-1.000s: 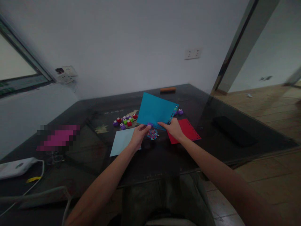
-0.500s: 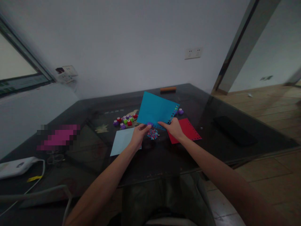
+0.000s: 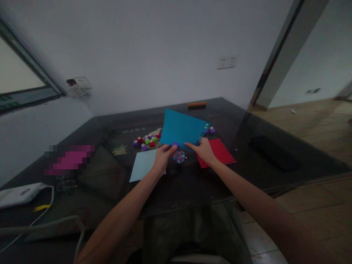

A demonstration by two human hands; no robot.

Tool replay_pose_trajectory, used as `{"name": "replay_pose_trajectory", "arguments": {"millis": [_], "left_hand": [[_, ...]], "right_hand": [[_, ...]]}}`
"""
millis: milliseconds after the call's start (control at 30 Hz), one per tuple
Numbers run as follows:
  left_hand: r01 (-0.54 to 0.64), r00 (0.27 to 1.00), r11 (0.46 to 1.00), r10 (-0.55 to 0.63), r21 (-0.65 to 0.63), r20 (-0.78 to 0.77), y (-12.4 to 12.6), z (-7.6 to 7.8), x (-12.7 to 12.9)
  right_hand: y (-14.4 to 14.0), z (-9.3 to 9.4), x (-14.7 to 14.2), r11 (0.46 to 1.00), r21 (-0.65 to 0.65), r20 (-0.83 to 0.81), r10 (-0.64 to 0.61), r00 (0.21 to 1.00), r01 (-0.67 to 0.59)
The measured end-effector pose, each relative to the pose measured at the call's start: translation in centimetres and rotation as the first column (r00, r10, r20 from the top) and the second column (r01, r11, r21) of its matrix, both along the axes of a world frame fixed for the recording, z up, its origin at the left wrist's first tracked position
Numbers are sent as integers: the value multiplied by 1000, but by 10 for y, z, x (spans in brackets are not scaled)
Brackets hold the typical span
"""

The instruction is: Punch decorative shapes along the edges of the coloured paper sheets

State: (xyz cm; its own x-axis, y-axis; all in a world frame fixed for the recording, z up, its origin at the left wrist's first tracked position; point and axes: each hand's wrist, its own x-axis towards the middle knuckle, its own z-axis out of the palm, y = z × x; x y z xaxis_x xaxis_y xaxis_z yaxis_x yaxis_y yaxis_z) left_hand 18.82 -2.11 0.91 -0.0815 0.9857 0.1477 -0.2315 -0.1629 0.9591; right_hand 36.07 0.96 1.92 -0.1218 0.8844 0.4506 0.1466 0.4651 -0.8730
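Dark glass table point(image 3: 275, 121): left hand point(image 3: 162, 157) pinches a small purple punch point(image 3: 175, 145) on the blue sheet's point(image 3: 180, 130) lower edge, right hand point(image 3: 205, 150) grips that edge, sheet tilted above the table. Confetti pile point(image 3: 179, 156) just below; pale sheet point(image 3: 143, 165) left, red sheet point(image 3: 220, 152) right, punch cluster point(image 3: 146, 140) behind.

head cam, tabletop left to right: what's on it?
white device → blurred pink patch → pale blue sheet → left hand → right hand → red sheet → black flat object
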Motion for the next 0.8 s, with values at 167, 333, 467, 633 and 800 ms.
{"name": "replay_pose_trajectory", "arguments": {"millis": [167,333,467,633,800], "left_hand": [[-37,999,999,37,27,15,0,-1,0],[-54,998,998,52,39,34,1,0,0],[-62,997,995,59,72,44,2,-1,0],[-79,997,994,78,71,9,2,-1,-1],[-43,999,998,43,52,9,1,-2,-1]], "right_hand": [[-1,0,-1,1000,-8,-20,21,1000,-22],[-2,-3,-3,996,-26,-47,83,995,-84],[-3,-3,-5,993,-30,-38,115,993,-116],[-6,-3,-7,980,-58,-76,183,980,-188],[-9,-3,-12,982,-60,-76,173,982,-178]]}}
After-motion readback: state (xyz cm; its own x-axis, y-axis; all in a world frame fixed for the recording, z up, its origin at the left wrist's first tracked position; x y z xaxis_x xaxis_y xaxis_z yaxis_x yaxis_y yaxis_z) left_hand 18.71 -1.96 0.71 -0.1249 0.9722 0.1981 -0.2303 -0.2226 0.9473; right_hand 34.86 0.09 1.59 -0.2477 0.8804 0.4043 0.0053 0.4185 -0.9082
